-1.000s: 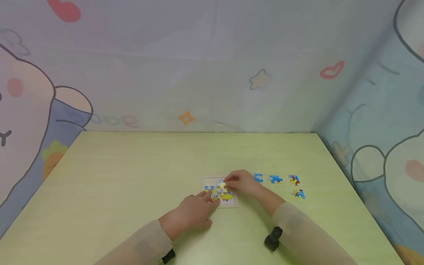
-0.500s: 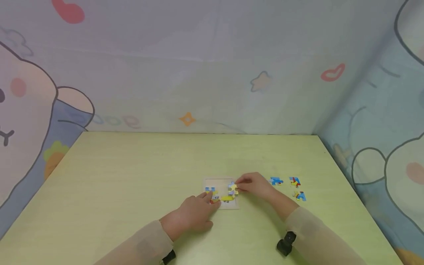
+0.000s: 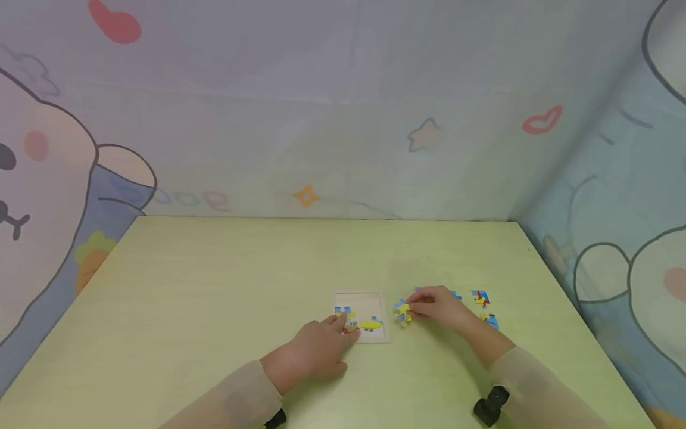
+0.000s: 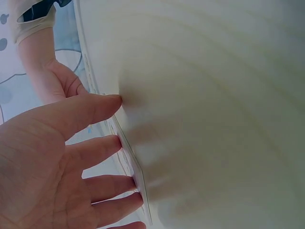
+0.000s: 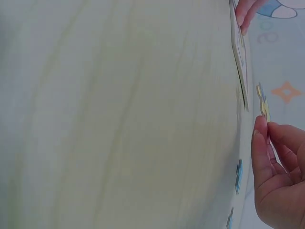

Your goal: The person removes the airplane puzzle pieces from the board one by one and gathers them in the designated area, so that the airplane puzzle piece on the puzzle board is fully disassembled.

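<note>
My right hand (image 3: 439, 305) pinches a yellow and blue jigsaw puzzle piece (image 3: 402, 312) between thumb and fingers, just right of the puzzle tray. In the right wrist view the same piece (image 5: 263, 102) stands on edge in the fingertips, raised above the tabletop. The shallow square puzzle tray (image 3: 387, 319) has a pale frame, with pieces fitted along its lower part and bare backing above. Over its lower left corner my left hand (image 3: 316, 345) lies with fingers spread, fingertips on the fitted pieces. The left wrist view shows those straight fingers (image 4: 112, 186) at the tray's edge.
Loose puzzle pieces lie to the right: a blue, red and yellow one (image 3: 480, 297), another (image 3: 490, 321) below it, and others partly hidden behind my right hand. A pale wooden table (image 3: 225, 268) extends to a cartoon-printed cloth backdrop (image 3: 343, 119).
My right hand has moved right with the pinched piece, from over the tray to beside it. The left hand has stayed on the tray. The head view has shifted slightly.
</note>
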Available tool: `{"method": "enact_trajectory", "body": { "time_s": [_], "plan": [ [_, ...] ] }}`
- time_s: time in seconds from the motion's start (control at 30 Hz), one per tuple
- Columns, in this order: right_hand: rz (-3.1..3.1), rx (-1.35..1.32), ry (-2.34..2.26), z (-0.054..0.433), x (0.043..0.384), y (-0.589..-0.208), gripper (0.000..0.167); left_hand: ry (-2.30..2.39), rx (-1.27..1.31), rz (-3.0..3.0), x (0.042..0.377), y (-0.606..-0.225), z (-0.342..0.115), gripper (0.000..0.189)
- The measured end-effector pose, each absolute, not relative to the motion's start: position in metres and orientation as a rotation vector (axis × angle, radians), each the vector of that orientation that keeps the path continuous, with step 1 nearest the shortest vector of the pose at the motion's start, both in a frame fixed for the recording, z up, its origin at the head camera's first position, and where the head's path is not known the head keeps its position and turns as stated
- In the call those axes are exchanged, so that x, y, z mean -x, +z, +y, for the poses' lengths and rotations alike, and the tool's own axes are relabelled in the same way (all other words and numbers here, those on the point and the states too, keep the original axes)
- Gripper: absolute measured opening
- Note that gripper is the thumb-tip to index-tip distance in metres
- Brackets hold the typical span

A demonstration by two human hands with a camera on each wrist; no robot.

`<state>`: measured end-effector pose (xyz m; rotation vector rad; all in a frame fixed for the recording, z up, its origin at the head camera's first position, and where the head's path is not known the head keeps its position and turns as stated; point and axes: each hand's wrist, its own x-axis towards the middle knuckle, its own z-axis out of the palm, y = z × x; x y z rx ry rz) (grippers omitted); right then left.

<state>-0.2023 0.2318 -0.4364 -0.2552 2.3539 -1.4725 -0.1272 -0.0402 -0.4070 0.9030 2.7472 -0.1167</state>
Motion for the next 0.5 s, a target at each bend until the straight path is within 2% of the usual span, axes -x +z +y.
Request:
{"method": "enact_trajectory", "body": {
  "time_s": [0.5],
  "plan": [
    [2.331, 0.238, -1.555, 0.272, 0.186, -0.429, 0.023, -0.102, -0.900, 2.733, 0.126, -0.407, -0.041, 0.057]
  ]
}}
